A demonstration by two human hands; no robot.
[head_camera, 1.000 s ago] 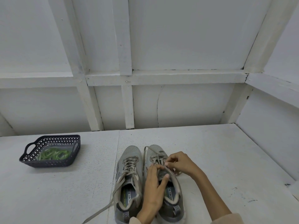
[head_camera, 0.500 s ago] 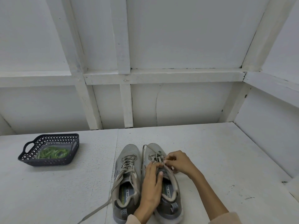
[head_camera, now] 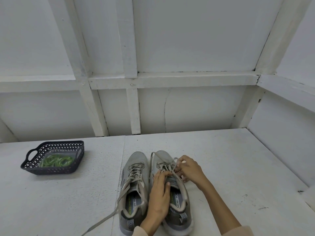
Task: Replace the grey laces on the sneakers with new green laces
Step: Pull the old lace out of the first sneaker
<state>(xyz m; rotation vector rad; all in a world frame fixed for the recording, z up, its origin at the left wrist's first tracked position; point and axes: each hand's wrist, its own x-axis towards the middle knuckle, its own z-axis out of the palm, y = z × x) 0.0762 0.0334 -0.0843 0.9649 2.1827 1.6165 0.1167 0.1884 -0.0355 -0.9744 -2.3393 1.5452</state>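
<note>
left hand (head_camera: 159, 195) presses right sneaker (head_camera: 162, 159) of two, right hand (head_camera: 190, 169) pinches its grey lace (head_camera: 164, 167).

Bare workshop booth: white-framed walls (head_camera: 187, 40)

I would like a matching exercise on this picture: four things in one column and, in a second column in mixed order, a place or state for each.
1 green laces
2 left sneaker
3 right hand
4 left hand

a pinches a grey lace
b in the dark basket
c rests on the right sneaker
d its lace trails onto the table

Pairs: 1-b, 2-d, 3-a, 4-c
</note>
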